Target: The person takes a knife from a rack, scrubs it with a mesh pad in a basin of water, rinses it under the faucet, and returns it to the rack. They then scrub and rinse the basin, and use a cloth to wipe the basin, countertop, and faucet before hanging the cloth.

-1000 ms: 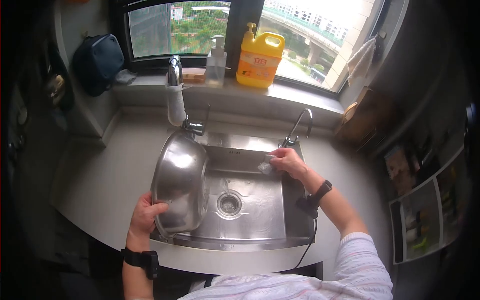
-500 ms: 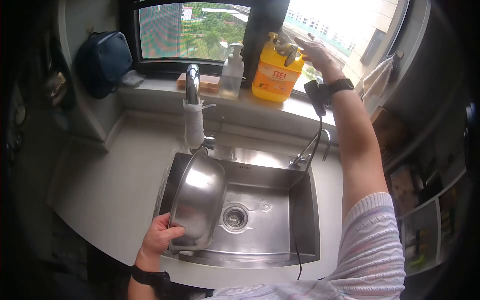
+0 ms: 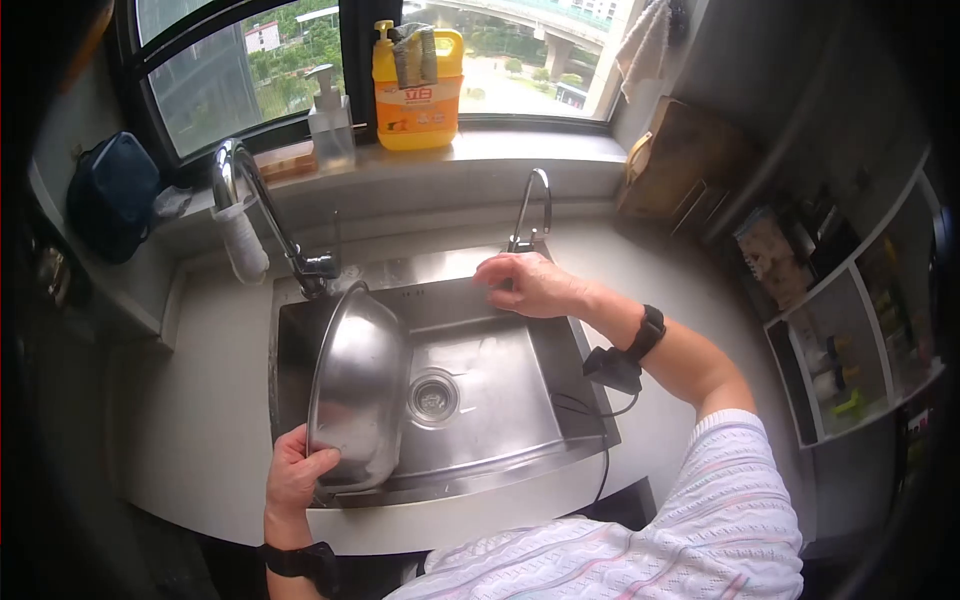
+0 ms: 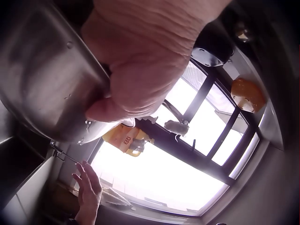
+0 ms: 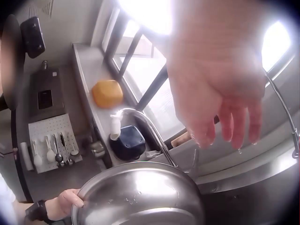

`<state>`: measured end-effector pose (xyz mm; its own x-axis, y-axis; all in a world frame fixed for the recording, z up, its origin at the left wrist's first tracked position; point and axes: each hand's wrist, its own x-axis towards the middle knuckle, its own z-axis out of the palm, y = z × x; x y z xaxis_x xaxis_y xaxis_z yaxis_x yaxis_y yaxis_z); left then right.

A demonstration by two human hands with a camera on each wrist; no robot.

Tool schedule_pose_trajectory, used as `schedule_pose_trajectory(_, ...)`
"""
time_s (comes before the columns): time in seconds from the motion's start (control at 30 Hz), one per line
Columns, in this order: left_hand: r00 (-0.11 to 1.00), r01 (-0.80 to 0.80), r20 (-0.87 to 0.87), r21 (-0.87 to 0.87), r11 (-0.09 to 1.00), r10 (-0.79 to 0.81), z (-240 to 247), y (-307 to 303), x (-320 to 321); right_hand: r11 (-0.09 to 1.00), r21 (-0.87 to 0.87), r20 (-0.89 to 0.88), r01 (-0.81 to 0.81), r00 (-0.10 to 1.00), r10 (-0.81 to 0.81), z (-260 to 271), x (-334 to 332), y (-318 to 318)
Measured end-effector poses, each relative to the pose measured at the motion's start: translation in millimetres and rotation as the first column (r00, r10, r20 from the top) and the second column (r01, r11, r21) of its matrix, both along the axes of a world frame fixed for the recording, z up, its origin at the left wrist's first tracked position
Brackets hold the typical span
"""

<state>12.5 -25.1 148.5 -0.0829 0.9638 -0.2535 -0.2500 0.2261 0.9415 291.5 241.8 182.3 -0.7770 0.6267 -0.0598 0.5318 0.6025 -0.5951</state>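
Kitchen sink point(image 3: 520, 410) under the window point(image 3: 230, 70): my left hand point(image 3: 295, 480) grips the steel bowl point(image 3: 355, 385) by its rim, tilted on edge at the sink's left side. My right hand point(image 3: 530, 285) is empty, fingers loose, over the sink's back edge. A firm thumb on the rim should stop slipping.

A grey surface point(image 3: 200, 400) is fitted with a steel sink point(image 3: 500, 410). A tall tap point(image 3: 250, 200) and a thin tap point(image 3: 530, 205) are mounted at its rear edge. A bowl point(image 3: 355, 385) is held tilted over the sink's left half. On the sill point(image 3: 540, 150) behind, a yellow bottle point(image 3: 415, 90), a dispenser point(image 3: 328, 118) and a bag point(image 3: 110, 195) are set.
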Motion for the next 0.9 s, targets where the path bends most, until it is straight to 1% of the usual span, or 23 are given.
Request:
schedule_pose_trajectory(0.07,0.998,-0.049,-0.030,0.035,0.998,0.050,1.4,-3.4,1.9,0.996,-0.031,-0.024,0.079,0.996,-0.080,6.5,28.0,-7.6)
schedule_pose_trajectory(0.1,0.996,-0.042,-0.072,0.022,0.999,0.044,-0.3,-6.9,1.0,0.988,-0.090,-0.020,0.128,0.991,-0.130,13.8,42.7,-12.5)
schedule_pose_trajectory(0.13,0.997,0.013,-0.070,0.016,1.000,-0.012,-0.1,-7.9,4.3,0.971,-0.150,-0.011,0.185,0.982,-0.189,20.9,58.7,-16.3)
schedule_pose_trajectory(0.17,0.996,-0.038,-0.078,0.048,0.998,0.041,0.1,-8.0,8.7,0.971,-0.125,-0.038,0.205,0.977,-0.211,16.5,78.5,-17.1)
schedule_pose_trajectory(0.2,0.992,-0.091,-0.082,0.079,0.993,0.098,-0.8,-7.7,11.7,0.949,-0.168,-0.027,0.265,0.962,-0.273,23.7,94.9,-23.0)
schedule_pose_trajectory(0.23,0.996,-0.046,-0.078,0.072,0.996,0.052,-3.3,-8.8,11.9,0.930,-0.175,0.010,0.322,0.946,-0.325,28.8,114.7,-26.9)
schedule_pose_trajectory(0.27,0.992,-0.072,-0.098,0.073,0.995,0.079,-6.2,-10.9,9.6,0.912,-0.180,0.045,0.367,0.930,-0.365,32.7,133.2,-27.9)
schedule_pose_trajectory(0.3,0.986,-0.104,-0.119,0.076,0.992,0.113,-7.6,-12.9,5.0,0.887,-0.161,0.030,0.434,0.900,-0.435,28.9,157.0,-23.9)
schedule_pose_trajectory(0.33,0.988,-0.087,-0.119,0.071,0.994,0.095,-8.3,-14.4,2.4,0.860,-0.142,0.011,0.491,0.869,-0.494,19.1,188.6,-16.9)
schedule_pose_trajectory(0.4,0.972,-0.078,-0.215,0.073,0.994,0.092,-9.8,-15.6,1.2,0.671,-0.113,-0.013,0.733,0.674,-0.738,7.0,256.6,-4.0)
schedule_pose_trajectory(0.43,0.972,-0.069,-0.219,0.072,0.995,0.083,-10.6,-16.4,4.6,0.541,-0.237,-0.042,0.807,0.547,-0.836,3.5,295.9,2.4)
schedule_pose_trajectory(0.47,0.960,-0.139,-0.231,0.085,0.987,0.156,-11.0,-17.1,8.6,0.381,-0.207,-0.043,0.901,0.380,-0.924,5.2,324.8,2.5)
schedule_pose_trajectory(0.5,0.942,-0.212,-0.243,0.098,0.972,0.230,-10.2,-16.3,13.2,0.250,-0.192,-0.099,0.949,0.234,-0.967,-2.0,360.7,7.6)
schedule_pose_trajectory(0.53,0.942,-0.209,-0.247,0.098,0.973,0.227,-7.8,-14.0,17.9,0.144,-0.205,-0.136,0.968,0.117,-0.984,-9.5,397.3,13.1)
schedule_pose_trajectory(0.6,0.954,-0.191,-0.211,0.123,0.974,0.214,-2.2,-9.9,26.3,-0.035,-0.290,-0.239,0.956,-0.108,-0.965,-13.0,439.8,8.6)
schedule_pose_trajectory(0.63,0.950,-0.204,-0.213,0.131,0.970,0.228,-0.3,-7.8,29.0,-0.061,-0.306,-0.254,0.950,-0.144,-0.957,-14.3,455.3,7.7)
schedule_pose_trajectory(0.67,0.954,-0.168,-0.230,0.120,0.978,0.193,2.6,-6.6,29.8,-0.081,-0.324,-0.268,0.943,-0.173,-0.948,-16.3,465.0,7.7)
schedule_pose_trajectory(0.7,0.956,-0.136,-0.248,0.109,0.985,0.160,5.7,-6.0,31.2,-0.064,-0.326,-0.260,0.943,-0.154,-0.953,-17.1,471.5,8.3)
schedule_pose_trajectory(0.77,0.955,-0.154,-0.238,0.112,0.982,0.177,11.2,-0.1,42.2,-0.024,-0.329,-0.263,0.944,-0.116,-0.958,-18.1,469.7,13.9)
schedule_pose_trajectory(0.83,0.956,-0.164,-0.226,0.110,0.980,0.185,12.6,4.0,48.8,0.048,-0.362,-0.264,0.931,-0.053,-0.963,-17.7,461.7,18.8)
schedule_pose_trajectory(0.87,0.966,-0.134,-0.207,0.106,0.985,0.154,11.8,5.8,50.5,0.068,-0.363,-0.274,0.929,-0.037,-0.961,-16.9,454.0,22.5)
schedule_pose_trajectory(0.9,0.975,-0.105,-0.186,0.109,0.988,0.124,12.2,8.9,51.8,0.124,-0.365,-0.268,0.923,0.024,-0.963,-13.2,441.2,29.7)
